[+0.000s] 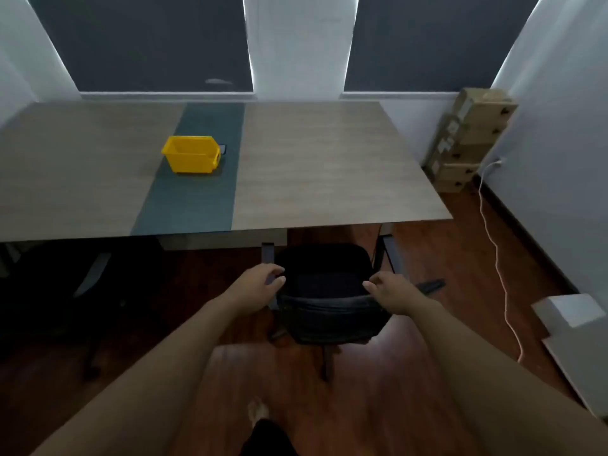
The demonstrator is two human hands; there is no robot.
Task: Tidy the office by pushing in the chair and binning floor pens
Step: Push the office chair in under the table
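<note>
— Below the near edge of the desk (329, 166), what is seen?

— A black chair (325, 291) is seen on the wooden floor (378, 406), its seat partly tucked under the desk edge and its backrest turned toward the camera.

— How is it gripped?

— The top left corner of the backrest is met by the left hand (260, 286), fingers curled loosely around it; the top right corner is met by the right hand (390, 292) in the same way. Whether either hand is clenched tight cannot be told, since the picture is dim and blurred.

— And the bin?

— A yellow bin (190, 154) is set on the dark strip (197, 199) that runs across the desk, well apart from the chair. Whether anything lies in it cannot be told.

— Are pens seen on the floor?

— A dark, flat object (431, 286) is seen on the floor just right of the chair, but what it is cannot be told.

— What else is shown?

— Cardboard boxes (467, 143) are stacked in the right corner, a white cable (493, 245) is trailed along the floor beside them, and a second dark chair (65, 284) is tucked under the desk at left.
</note>
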